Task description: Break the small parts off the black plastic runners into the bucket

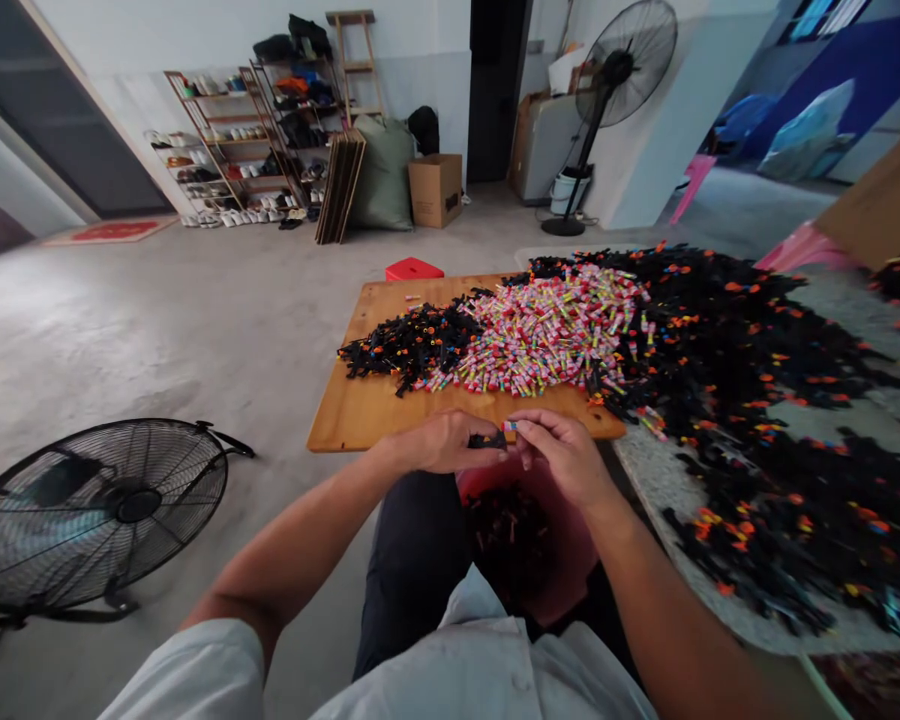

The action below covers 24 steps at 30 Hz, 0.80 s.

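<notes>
My left hand [444,442] is closed around a small black plastic piece [487,441], which looks like part of a toy. Facing it, my right hand [566,458] pinches a short tube with a colourful printed label [510,426]. The tube is very close to the end of the black piece; I cannot tell whether they touch. Both hands are at the near edge of a wooden board [334,415]. On the board lie a heap of similar pink-labelled tubes [547,335] and a heap of black pieces with orange bits [412,340]. Below my hands, a pink tub [574,530] contains more black pieces.
A larger heap of black pieces [720,330] covers much of the speckled tabletop [656,490] at right. A floor fan [135,505] stands at left and a pedestal fan [619,68] behind. A red stool [414,269], cardboard box [436,190] and shoe racks [229,135] are beyond.
</notes>
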Motion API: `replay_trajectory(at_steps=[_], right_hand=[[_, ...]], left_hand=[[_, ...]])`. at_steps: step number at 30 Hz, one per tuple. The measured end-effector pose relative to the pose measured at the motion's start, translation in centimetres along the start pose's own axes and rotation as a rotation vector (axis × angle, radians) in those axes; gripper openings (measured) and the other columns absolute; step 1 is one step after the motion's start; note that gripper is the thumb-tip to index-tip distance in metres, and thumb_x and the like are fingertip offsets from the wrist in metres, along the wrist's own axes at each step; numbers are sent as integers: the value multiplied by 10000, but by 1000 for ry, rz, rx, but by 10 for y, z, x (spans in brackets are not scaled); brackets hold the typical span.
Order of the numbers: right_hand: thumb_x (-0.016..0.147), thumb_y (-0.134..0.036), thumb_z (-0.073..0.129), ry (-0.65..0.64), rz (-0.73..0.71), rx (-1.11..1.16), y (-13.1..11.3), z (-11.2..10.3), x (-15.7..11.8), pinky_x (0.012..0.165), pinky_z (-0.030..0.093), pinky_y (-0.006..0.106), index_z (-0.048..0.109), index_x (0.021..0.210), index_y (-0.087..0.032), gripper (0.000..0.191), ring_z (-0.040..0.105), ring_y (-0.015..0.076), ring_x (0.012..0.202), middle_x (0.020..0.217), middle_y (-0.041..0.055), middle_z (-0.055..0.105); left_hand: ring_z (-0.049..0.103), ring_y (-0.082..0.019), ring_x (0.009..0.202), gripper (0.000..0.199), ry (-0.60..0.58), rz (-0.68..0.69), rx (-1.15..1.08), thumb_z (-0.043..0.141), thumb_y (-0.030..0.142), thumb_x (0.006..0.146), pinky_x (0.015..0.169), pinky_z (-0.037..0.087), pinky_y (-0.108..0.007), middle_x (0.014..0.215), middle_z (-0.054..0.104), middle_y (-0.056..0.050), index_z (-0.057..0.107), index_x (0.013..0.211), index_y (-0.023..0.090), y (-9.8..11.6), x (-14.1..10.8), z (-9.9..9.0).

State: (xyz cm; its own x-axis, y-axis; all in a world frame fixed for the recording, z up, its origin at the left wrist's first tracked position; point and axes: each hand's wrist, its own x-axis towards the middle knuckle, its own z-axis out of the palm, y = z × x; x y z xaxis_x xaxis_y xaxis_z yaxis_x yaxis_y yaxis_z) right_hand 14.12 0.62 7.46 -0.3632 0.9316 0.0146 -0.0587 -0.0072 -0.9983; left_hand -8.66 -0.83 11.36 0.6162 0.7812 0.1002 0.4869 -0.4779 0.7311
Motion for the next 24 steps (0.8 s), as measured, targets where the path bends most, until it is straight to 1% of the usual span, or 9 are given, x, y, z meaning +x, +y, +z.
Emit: replay_trajectory(at_steps=[4, 7, 12, 15, 17, 19, 21, 22, 24], right_hand=[[900, -510, 732, -29, 9, 0, 0, -1, -1, 537, 470, 271, 757, 1041, -169, 370, 576, 129, 541, 682, -7, 650], [910, -506, 722, -44, 4, -48, -2, -2, -2, 542, 470, 269, 757, 1038, -170, 362, 580, 127, 537, 680, -13, 645], [951, -496, 654, -105, 9, -229, -5, -7, -3, 524, 446, 258, 747, 969, -172, 338, 567, 125, 501, 614, -24, 618], [951, -502, 641, -156, 73, -256, -5, -13, -1, 490, 422, 244, 726, 918, -174, 340, 544, 119, 468, 572, -33, 598], [933, -511, 657, -235, 157, -232, -4, -19, 0, 470, 405, 235, 712, 887, -169, 349, 519, 110, 445, 554, -38, 585], [906, -517, 681, -329, 246, -207, -1, -27, 1, 461, 395, 228, 712, 896, -162, 357, 506, 105, 439, 554, -41, 581], [876, -516, 700, -408, 330, -208, 4, -33, 2, 460, 397, 227, 717, 926, -154, 366, 508, 107, 444, 563, -42, 585], [863, -512, 705, -452, 372, -228, 7, -36, 2, 464, 404, 230, 720, 930, -150, 368, 518, 113, 451, 569, -38, 592], [857, -501, 692, -566, 462, -321, 16, -41, 4, 492, 436, 245, 725, 909, -147, 360, 574, 140, 492, 602, -10, 634]], left_hand=[[663, -121, 717, 310, -47, 8, 51, 615, 441, 996, 676, 463, -212, 874, 759, -30, 775, 1083, 191, 4, -1, -4], [652, -113, 702, 305, -65, -6, 104, 609, 431, 1000, 663, 442, -202, 862, 760, -25, 774, 1072, 185, 6, -1, -5], [641, -125, 672, 295, -14, -19, 228, 617, 431, 988, 623, 407, -211, 819, 754, -30, 782, 1024, 190, 6, -1, -3], [687, -152, 738, 301, 35, -38, 262, 651, 403, 957, 663, 433, -215, 893, 778, -36, 756, 1181, 231, 5, -1, 1], [710, -170, 778, 338, 36, -49, 277, 663, 390, 943, 684, 446, -224, 935, 785, -38, 731, 1246, 256, 6, -1, 7], [715, -184, 776, 321, 30, -73, 280, 665, 401, 939, 682, 449, -236, 925, 781, -40, 738, 1216, 256, 5, -2, 19], [713, -190, 757, 305, 21, -97, 229, 666, 422, 939, 680, 456, -244, 897, 773, -38, 744, 1176, 247, 3, -5, 35], [713, -192, 753, 324, 1, -97, 179, 680, 440, 930, 684, 465, -245, 892, 771, -35, 739, 1183, 247, 1, -7, 43], [718, -198, 774, 434, -81, -58, 51, 741, 495, 882, 700, 487, -248, 930, 774, -36, 713, 1241, 253, -9, -12, 54]])
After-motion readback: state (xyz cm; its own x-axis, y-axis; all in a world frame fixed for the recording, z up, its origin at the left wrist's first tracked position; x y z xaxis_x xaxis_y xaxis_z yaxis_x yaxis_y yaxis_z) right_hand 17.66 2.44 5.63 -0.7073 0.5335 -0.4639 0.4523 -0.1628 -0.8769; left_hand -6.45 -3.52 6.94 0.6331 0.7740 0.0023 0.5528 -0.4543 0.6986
